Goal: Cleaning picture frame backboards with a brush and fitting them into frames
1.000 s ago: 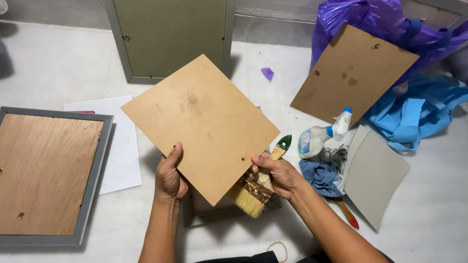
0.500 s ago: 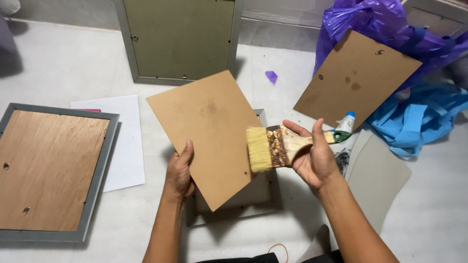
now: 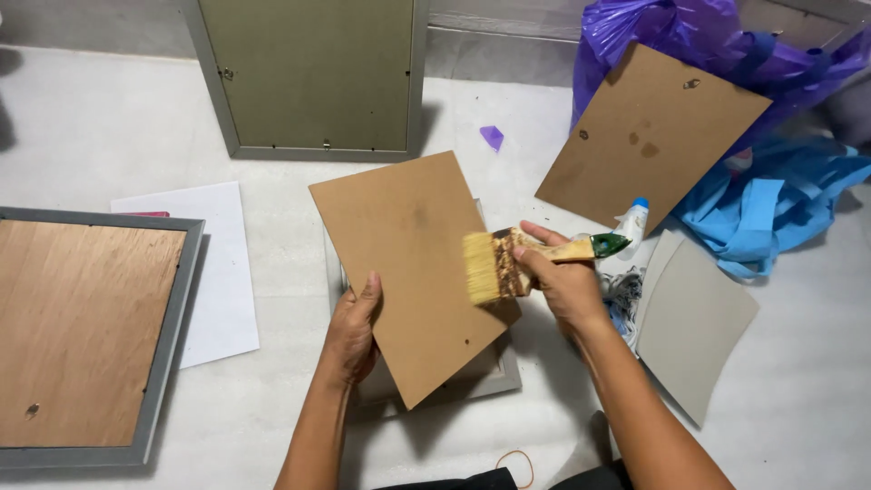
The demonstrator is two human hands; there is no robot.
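Views: one, worn on the person's head.
Direction: steeply downward and forward onto the pale floor [image 3: 109,118], forearms entering from the bottom edge.
Nearness: close; the left hand [image 3: 352,331] and right hand [image 3: 562,281] sit just below centre.
Reach: to the grey frame [image 3: 308,77] at the top edge.
Overlap: no second view to share with.

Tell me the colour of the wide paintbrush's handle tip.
Green, at the end of the wide wooden-handled paintbrush in the right hand; head view.

The matt brown fibreboard panel [image 3: 413,268] looks smooth yet stained, the paintbrush [image 3: 517,263] has pale bristles, a paint-crusted wooden handle and a glossy green tip, and the purple plastic bag [image 3: 689,36] shines.
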